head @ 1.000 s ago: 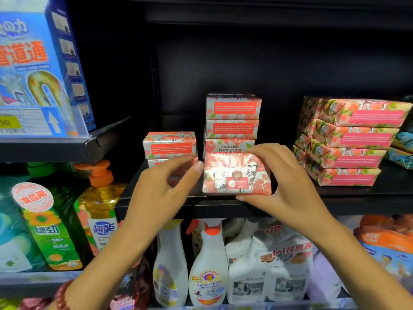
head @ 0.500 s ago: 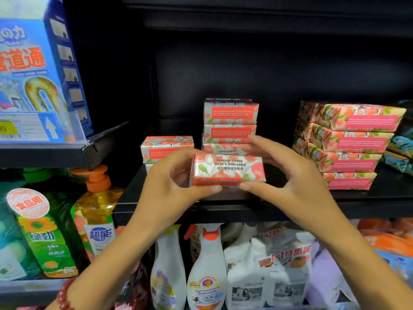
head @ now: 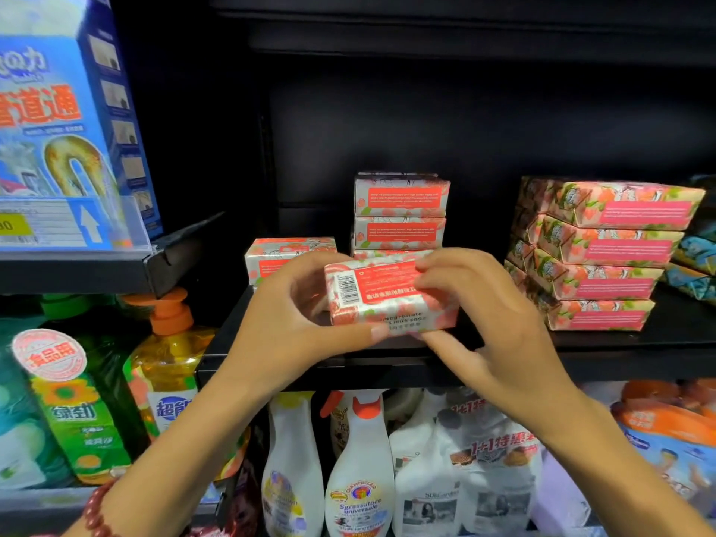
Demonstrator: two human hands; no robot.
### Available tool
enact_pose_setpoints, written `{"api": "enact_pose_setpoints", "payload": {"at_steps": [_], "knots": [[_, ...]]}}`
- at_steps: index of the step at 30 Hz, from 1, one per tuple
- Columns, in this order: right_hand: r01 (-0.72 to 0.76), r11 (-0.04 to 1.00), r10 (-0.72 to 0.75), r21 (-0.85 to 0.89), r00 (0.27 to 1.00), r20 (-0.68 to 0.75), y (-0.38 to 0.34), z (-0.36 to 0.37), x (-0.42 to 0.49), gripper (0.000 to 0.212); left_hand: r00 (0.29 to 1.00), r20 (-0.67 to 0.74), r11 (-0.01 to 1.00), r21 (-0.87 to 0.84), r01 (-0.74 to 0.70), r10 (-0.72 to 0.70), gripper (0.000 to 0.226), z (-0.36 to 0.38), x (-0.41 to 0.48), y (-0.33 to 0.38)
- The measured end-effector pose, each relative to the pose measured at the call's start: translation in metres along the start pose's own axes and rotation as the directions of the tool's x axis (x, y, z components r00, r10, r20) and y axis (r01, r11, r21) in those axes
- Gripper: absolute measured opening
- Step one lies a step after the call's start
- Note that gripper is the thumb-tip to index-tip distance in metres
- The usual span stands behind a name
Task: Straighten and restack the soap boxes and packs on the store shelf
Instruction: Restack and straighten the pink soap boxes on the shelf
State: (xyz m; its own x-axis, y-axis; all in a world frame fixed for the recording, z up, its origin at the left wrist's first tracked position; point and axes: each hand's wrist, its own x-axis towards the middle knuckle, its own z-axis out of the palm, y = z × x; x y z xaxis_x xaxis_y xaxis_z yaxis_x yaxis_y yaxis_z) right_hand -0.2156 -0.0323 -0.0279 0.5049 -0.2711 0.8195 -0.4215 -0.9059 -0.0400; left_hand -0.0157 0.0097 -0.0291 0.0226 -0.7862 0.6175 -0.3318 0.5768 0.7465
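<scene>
Mid-task: left hand (head: 294,315) and right hand (head: 492,315) both grip one soap box (head: 387,296) above the shelf (head: 620,354) front edge (barcode side up, not yet placed); centre stack (head: 401,211) looks square; short left stack (head: 286,253) likely takes it; pink packs (head: 604,250) sit stepped, to do.

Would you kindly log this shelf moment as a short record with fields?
Held item: soap box, barcode face up, tilted
Left hand: grips its left end
Right hand: pinches its right end
Behind it: middle stack of matching boxes
Left of it: short stack, partly hidden by the hand
Right side: pink packs, four high, staggered
Shelf: black
</scene>
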Motion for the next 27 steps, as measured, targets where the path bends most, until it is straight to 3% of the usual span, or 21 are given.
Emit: {"api": "enact_pose_setpoints", "payload": {"at_steps": [3,7,9,12,13,15,18,20,22,24,27], "knots": [[-0.247,0.941,0.233,0.233,0.969,0.086,0.002,-0.005,0.003,0.069,0.996,-0.002,0.991,0.098,-0.087,0.088,0.069,0.0,-0.002,-0.003],[-0.497,0.695,0.425,0.519,0.867,0.262,0.006,-0.008,0.009,0.067,0.978,0.03,0.96,0.188,-0.209,0.207,0.068,0.001,-0.005,-0.007],[-0.534,0.604,0.43,0.591,0.843,0.322,0.008,-0.006,0.01,0.062,0.966,0.037,0.938,0.231,-0.258,0.256,0.066,0.003,-0.005,-0.008],[-0.482,0.567,0.429,0.667,0.865,0.261,0.006,-0.003,0.012,0.048,0.964,0.047,0.93,0.258,-0.263,0.26,0.065,0.001,-0.005,-0.007],[-0.46,0.583,0.438,0.669,0.872,0.218,0.004,-0.002,0.011,0.048,0.967,0.06,0.929,0.267,-0.256,0.249,0.068,-0.001,-0.005,-0.008],[-0.385,0.718,0.404,0.579,0.909,0.104,0.0,0.001,0.009,0.044,0.977,0.071,0.938,0.276,-0.212,0.2,0.078,-0.005,-0.005,-0.008],[-0.248,0.862,0.283,0.442,0.959,-0.013,-0.005,0.009,0.005,0.041,0.999,-0.01,0.976,0.214,-0.035,0.038,0.077,-0.01,-0.003,-0.008],[-0.166,0.883,0.214,0.439,0.975,-0.063,-0.007,0.013,0.005,0.036,0.997,-0.036,0.987,0.139,0.077,-0.073,0.067,-0.012,-0.002,-0.007],[-0.086,0.906,0.143,0.414,0.984,-0.11,-0.007,0.016,0.005,0.029,0.99,0.03,0.989,0.046,0.137,-0.139,0.06,-0.015,-0.001,-0.006],[-0.057,0.918,0.108,0.392,0.988,-0.109,-0.006,0.019,0.006,0.027,0.99,0.06,0.992,0.009,0.129,-0.129,0.055,-0.018,-0.002,-0.004],[-0.106,0.917,0.132,0.386,0.99,-0.041,-0.005,0.021,0.007,0.039,0.997,-0.024,0.998,0.011,0.068,-0.068,0.055,-0.024,-0.002,0.0]]}}
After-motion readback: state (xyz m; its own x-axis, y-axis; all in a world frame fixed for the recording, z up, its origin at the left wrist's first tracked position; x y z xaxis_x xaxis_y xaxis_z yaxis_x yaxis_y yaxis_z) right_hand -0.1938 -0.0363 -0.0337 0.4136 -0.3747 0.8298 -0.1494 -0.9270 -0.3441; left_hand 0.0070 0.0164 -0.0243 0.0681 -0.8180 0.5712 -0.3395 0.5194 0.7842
